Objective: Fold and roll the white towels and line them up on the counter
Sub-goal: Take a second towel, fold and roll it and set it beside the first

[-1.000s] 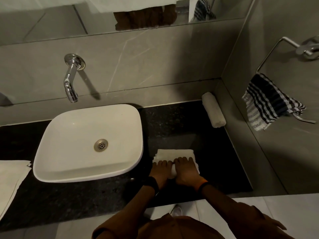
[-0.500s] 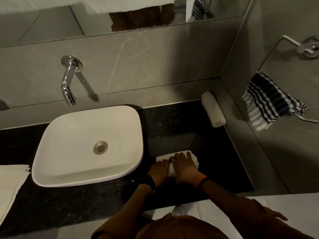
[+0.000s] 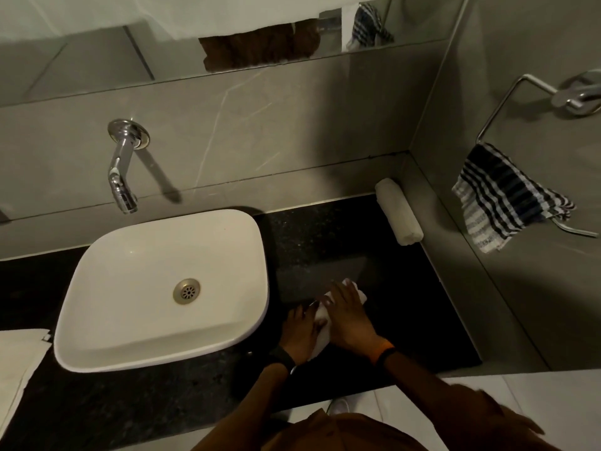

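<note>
Fingers (image 3: 341,296) of our right hand (image 3: 349,322) lie flat and spread over the rolled towel (image 3: 322,327); those of our left hand (image 3: 300,330) press against its left side. Both hands bear on the roll from above and from the side. We cannot tell whether either hand is clenched around it.

Count of white towels in view: three.
1. One roll under our hands, on the dark surface (image 3: 422,314), just right of the basin (image 3: 162,288) and near the front edge. Its long axis runs diagonally, from near-left to far-right; the far end shows beyond our right fingertips.
2. One finished roll (image 3: 398,211) at the far right corner of the surface, lying along the side wall. Its long axis runs from the back wall toward us, slightly angled to the right. It lies well apart from the roll under our hands.
3. One flat folded towel (image 3: 19,362) at the left edge of the view, left of the basin.

Count of other items: one basin, one wall tap (image 3: 122,170) above it, one striped cloth (image 3: 502,198) hanging on one ring holder (image 3: 533,92) on the right wall. Each wrist carries one band.
</note>
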